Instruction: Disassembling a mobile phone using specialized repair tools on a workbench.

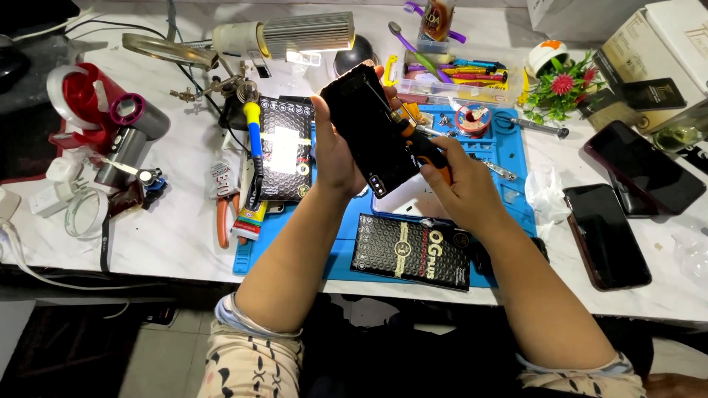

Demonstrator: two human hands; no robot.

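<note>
At the centre of the frame the left hand (335, 151) grips a black phone (372, 129) tilted above the blue work mat (516, 158), fingers wrapped round its edges, while the right hand (464, 184) pinches an orange-handled screwdriver (422, 144) against the phone's side. The work likely goes best with the phone held rigid and the tool kept straight, with light pressure. The tool's tip and its contact point are too small to make out.

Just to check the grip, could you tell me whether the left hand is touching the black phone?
Touching: the head view shows the left hand wrapped around the black phone.
</note>
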